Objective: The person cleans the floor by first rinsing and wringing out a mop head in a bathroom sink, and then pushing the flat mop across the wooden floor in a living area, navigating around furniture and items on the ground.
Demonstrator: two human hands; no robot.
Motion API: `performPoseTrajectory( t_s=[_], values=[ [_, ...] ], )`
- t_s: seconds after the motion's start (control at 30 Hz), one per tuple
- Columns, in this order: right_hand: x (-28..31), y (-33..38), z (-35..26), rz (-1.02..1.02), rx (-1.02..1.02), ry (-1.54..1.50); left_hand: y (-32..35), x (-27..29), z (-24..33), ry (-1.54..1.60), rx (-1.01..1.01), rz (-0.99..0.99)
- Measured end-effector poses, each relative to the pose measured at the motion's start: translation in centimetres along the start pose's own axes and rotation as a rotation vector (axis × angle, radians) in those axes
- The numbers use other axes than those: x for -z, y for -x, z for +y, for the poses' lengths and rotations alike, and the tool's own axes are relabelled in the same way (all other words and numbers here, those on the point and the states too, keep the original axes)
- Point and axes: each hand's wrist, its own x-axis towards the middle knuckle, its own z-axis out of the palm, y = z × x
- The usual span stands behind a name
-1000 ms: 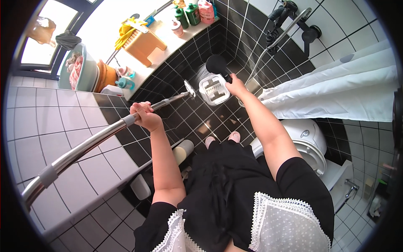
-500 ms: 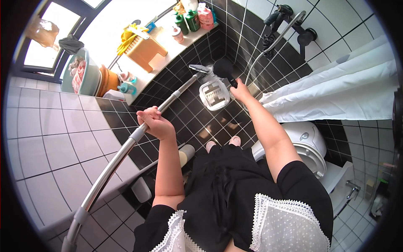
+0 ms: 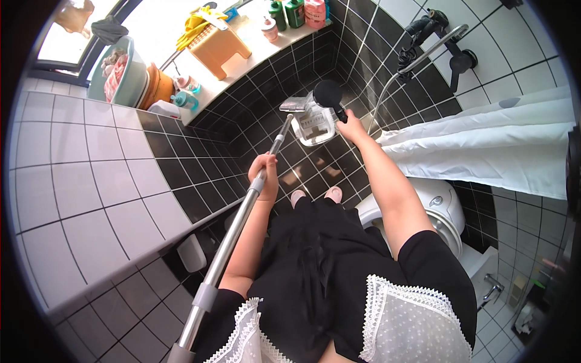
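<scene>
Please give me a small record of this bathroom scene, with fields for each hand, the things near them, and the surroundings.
place: bathroom with black floor tiles
left hand: closed around a long metal tube
right hand: grips the black handle of a vacuum body with a clear bin
tube and body: appear joined, not certain
behind right arm: white shower curtain, toilet
ledge: orange stool, bottles, basin
</scene>
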Motion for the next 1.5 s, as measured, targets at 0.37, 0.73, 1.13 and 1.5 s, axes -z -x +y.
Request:
performPoseTrajectory(
  t_s=[0.37, 0.73, 1.13, 1.5],
  values=[
    [-4.3, 1.9, -4.5, -0.050, 0.137, -0.004, 1.9, -1.1, 0.3, 0.004, 0.052, -0.340],
    [-4.4, 2.9, -3.4, -0.057, 0.151, 0.050, -0.1, 2.5, -2.9, 0.418, 0.921, -0.148],
    [-4.7, 6.2, -1.8, -0.103, 0.167, 0.007, 4.0, 0.5, -12.2, 0.568, 1.758, 0.025],
    [-2.3, 4.2, -1.0, 0.027, 0.097, -0.080, -6.0, 2.4, -3.8, -0.219, 1.186, -0.475]
  ],
)
